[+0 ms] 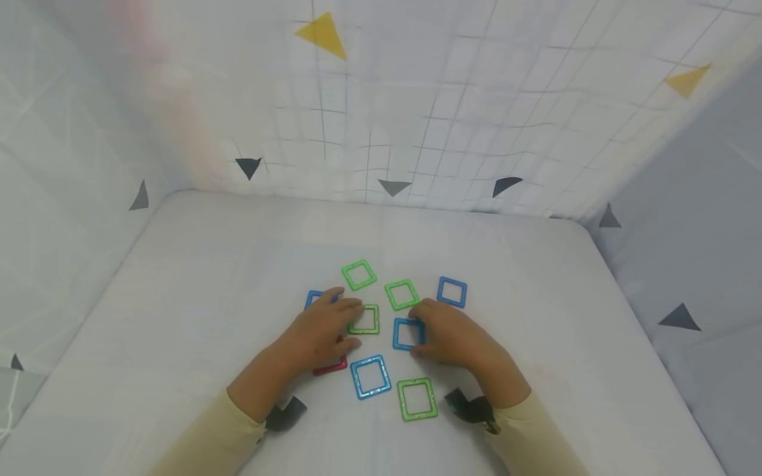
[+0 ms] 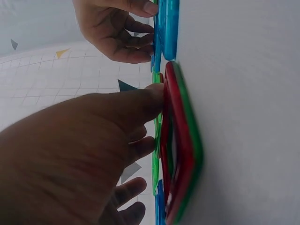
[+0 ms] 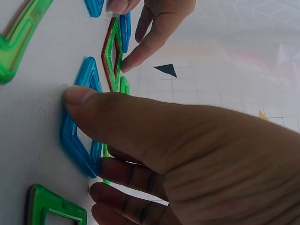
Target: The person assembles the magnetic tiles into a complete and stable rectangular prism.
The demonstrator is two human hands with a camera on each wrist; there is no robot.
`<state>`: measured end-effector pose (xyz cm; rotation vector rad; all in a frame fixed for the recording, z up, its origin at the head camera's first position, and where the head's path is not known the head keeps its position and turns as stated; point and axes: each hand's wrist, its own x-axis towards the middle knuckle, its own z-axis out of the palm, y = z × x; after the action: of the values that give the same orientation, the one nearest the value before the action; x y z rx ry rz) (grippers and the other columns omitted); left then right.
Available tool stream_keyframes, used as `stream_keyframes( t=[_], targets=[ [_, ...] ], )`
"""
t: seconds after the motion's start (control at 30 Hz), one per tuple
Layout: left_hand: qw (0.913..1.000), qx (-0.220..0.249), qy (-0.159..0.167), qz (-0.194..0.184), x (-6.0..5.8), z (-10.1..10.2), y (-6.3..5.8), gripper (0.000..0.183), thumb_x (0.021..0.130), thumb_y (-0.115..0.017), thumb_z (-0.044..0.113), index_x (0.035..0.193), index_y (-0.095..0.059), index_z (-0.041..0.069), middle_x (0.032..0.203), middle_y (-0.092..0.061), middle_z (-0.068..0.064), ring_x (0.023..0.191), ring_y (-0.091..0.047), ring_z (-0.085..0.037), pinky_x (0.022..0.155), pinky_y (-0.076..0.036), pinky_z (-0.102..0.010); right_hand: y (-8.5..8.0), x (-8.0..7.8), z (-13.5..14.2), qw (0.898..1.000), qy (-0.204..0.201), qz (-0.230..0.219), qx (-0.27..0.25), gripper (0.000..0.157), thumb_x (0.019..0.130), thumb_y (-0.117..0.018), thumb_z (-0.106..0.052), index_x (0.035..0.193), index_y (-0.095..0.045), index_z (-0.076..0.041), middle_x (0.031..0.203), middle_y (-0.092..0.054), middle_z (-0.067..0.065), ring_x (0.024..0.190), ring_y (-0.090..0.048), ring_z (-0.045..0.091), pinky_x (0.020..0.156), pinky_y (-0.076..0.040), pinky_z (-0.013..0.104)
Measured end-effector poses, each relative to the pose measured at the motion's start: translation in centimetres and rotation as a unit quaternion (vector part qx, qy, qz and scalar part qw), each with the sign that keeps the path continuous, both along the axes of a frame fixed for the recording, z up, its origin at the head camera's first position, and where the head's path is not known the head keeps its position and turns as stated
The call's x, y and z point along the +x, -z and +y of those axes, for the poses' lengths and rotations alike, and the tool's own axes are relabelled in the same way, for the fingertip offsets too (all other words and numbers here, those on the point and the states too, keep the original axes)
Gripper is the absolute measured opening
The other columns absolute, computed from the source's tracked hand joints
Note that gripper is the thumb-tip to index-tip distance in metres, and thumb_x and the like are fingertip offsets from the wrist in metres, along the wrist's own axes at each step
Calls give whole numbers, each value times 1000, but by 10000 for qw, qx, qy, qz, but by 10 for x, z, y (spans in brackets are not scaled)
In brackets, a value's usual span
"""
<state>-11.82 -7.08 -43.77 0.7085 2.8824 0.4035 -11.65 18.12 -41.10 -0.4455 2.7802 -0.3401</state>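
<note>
A white surface [image 1: 196, 311] fills your view, with a sheet of grey lines and small triangles [image 1: 417, 86] hung behind it. Nearest you lie a green square [image 1: 417, 398] and, just left of it, a blue square [image 1: 370, 377]. Your left hand [image 1: 318, 330] rests beyond them, partly over a red square [image 1: 331, 365], and its fingers [image 1: 351, 305] lie fairly straight on the near-left edge of a green-and-red square [image 1: 364, 319]; in the left wrist view the thumb [image 2: 147, 101] presses that square's rim [image 2: 180, 145]. Your right hand [image 1: 455, 334] sits opposite, its fingers [image 1: 420, 311] curled onto the right side of a second blue square [image 1: 407, 333], thumb on the near corner; the right wrist view shows thumb tip [image 3: 77, 96] and fingers below clamped on that frame [image 3: 77, 140]. The two held squares lie near each other, not touching. Farther off: a blue piece [image 1: 314, 297] under your left fingers, a green one [image 1: 401, 294], a blue one [image 1: 452, 291], and farthest a green one [image 1: 359, 274]
</note>
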Motion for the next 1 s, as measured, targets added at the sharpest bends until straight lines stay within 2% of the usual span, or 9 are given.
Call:
stream_keyframes(
  t=[0.33,0.63,1.0],
  targets=[
    [9997,-84,135,192,-2,0,3,52,90,-73,36,139,-58,26,143,-55,10,146,-32,-20,114,-39,-42,3,-1,0,9999,-79,120,59,60,75,-87,-33,129,-65,-18,118,-64,-6,104,-58,12,100,-51,35],
    [9984,55,449,342,-1,0,5,50,90,-74,35,137,-61,24,141,-58,9,142,-39,-20,114,-39,-40,5,-1,-3,9997,-186,168,29,56,79,-85,-33,130,-65,-20,123,-63,-7,110,-58,12,102,-51,35],
    [9987,117,457,214,0,2,0,49,91,-73,35,137,-61,23,141,-58,9,143,-39,-21,114,-39,-40,5,-1,-5,9985,-448,289,-101,55,83,-82,-30,133,-63,-18,126,-61,-3,117,-58,14,102,-50,33]
  ],
)
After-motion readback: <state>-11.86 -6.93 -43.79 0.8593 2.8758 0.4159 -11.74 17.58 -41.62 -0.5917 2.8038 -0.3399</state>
